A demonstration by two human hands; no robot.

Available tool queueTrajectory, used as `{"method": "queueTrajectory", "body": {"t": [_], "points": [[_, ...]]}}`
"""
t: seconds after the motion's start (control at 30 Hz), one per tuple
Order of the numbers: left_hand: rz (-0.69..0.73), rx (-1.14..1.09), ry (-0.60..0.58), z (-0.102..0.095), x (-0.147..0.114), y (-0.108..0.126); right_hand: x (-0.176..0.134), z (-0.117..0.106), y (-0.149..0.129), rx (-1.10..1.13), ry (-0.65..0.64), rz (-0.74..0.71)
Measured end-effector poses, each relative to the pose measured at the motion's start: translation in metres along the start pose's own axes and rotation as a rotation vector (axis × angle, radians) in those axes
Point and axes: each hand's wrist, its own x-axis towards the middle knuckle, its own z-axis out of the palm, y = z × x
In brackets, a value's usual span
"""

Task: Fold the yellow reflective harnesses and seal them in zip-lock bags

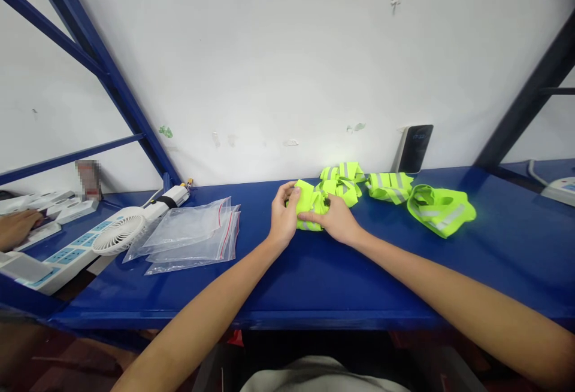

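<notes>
Between my two hands is a folded bundle of neon-yellow reflective strap (309,200) with grey stripes, just above or on the blue table. My left hand (286,209) grips its left side, thumb lying over the front. On the right side my right hand (336,218) has its thumb across the bundle, and its other fingers are partly hidden behind. Similar folded reflective straps (344,178) lie just behind my right hand. Another folded reflective strap (390,187) sits further right, and a looser reflective strap (442,209) lies beyond it.
Several clear zip bags (193,236) lie left on the blue table (314,284). Beside them are a white fan (119,234) and a power strip (72,254). A phone (415,148) leans on the wall. Another person's hand (20,227) is at far left.
</notes>
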Motion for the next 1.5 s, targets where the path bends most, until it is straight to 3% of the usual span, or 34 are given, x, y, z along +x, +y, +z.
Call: {"method": "queueTrajectory", "body": {"t": [0.23, 0.37, 0.6, 0.7, 0.8, 1.0, 1.2, 1.27, 1.4, 1.5], "points": [[0.061, 0.086, -0.226, -0.01, 0.002, 0.004, 0.007, -0.01, -0.007, 0.567, -0.033, 0.16], [0.02, 0.041, -0.234, -0.005, -0.004, 0.002, 0.009, -0.008, -0.008, 0.712, -0.04, 0.188], [-0.135, -0.112, -0.034, 0.006, -0.009, -0.009, 0.0, 0.009, -0.001, 0.659, 0.032, 0.092], [-0.202, -0.258, -0.153, 0.004, -0.006, -0.013, 0.002, 0.006, 0.007, 0.594, 0.038, 0.025], [-0.229, -0.309, -0.244, 0.003, -0.005, -0.012, 0.007, -0.001, 0.013, 0.562, 0.102, 0.055], [-0.148, -0.181, -0.21, 0.01, -0.008, -0.002, 0.007, 0.004, 0.004, 0.665, 0.162, 0.148], [-0.132, -0.272, -0.137, 0.017, -0.005, -0.003, 0.014, 0.004, -0.003, 0.704, 0.161, 0.194], [-0.179, -0.265, -0.193, 0.016, -0.004, -0.003, 0.019, -0.002, -0.002, 0.675, 0.185, 0.168], [-0.319, -0.267, -0.434, 0.008, -0.005, 0.001, 0.023, -0.014, -0.001, 0.625, 0.204, 0.134], [-0.335, -0.196, -0.531, 0.004, -0.009, 0.001, 0.021, -0.015, -0.001, 0.599, 0.214, 0.129]]}}
